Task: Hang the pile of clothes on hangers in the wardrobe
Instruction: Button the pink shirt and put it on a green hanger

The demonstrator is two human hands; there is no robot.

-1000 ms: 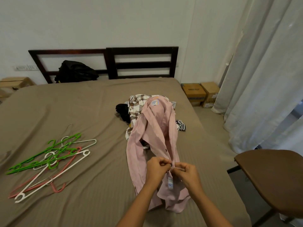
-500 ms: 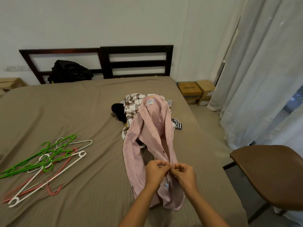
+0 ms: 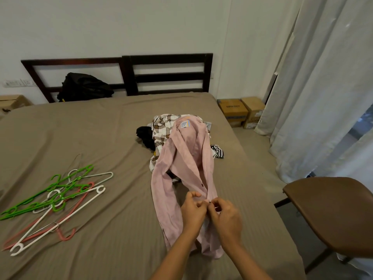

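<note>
Near the bed's (image 3: 101, 126) right edge, left hand (image 3: 192, 211) and right hand (image 3: 226, 217) pinch the pink shirt's (image 3: 187, 158) placket at a button (barely visible). Slipping fingertips could leave it unfastened; hangers (image 3: 54, 197) wait left.

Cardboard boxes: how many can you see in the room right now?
3. Two sit side by side on the floor right of the bed, a larger box and a smaller box by the curtain. A third box shows at the left edge.
</note>
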